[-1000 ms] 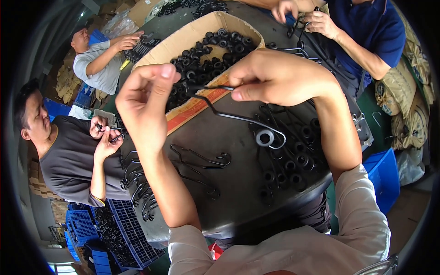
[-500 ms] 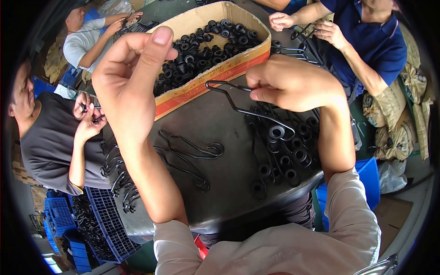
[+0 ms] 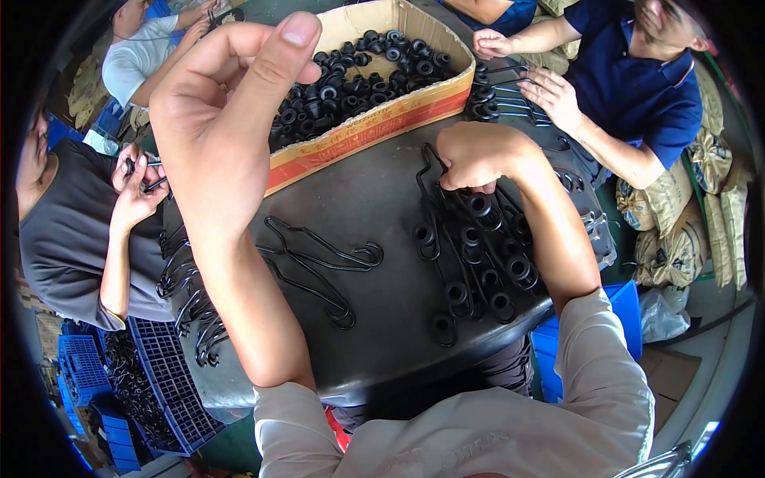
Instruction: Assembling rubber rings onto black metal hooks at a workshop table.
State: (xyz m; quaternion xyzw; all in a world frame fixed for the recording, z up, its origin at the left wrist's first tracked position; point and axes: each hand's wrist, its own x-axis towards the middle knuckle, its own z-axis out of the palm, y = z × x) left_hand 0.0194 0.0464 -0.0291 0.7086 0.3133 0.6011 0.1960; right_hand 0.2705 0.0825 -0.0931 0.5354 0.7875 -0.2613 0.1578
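Observation:
My left hand (image 3: 213, 131) is raised before the carton, thumb against curled fingers; whatever they may hold is hidden. At the right, my right hand (image 3: 488, 155) is closed, its fingers pinching a bent black wire rod (image 3: 428, 159). A black rubber bushing (image 3: 424, 235) shows at that rod's near end. Under and beside this hand lies a heap of similar rods with rubber bushings (image 3: 480, 205). Two pairs of bare bent wire rods (image 3: 319, 256) lie between my forearms on the dark table (image 3: 390, 315).
A cardboard carton (image 3: 382, 126) of loose black bushings stands at the back. More wire hooks (image 3: 199, 319) line the table's left edge. Co-workers sit left and across, one in navy (image 3: 629, 88) handling rods. Blue crates (image 3: 171, 382) and sacks (image 3: 661, 251) flank the table.
My right hand has moved down and nearer, bringing the wire rod from above the table onto the heap. My left hand has stayed raised, shifting slightly left and up.

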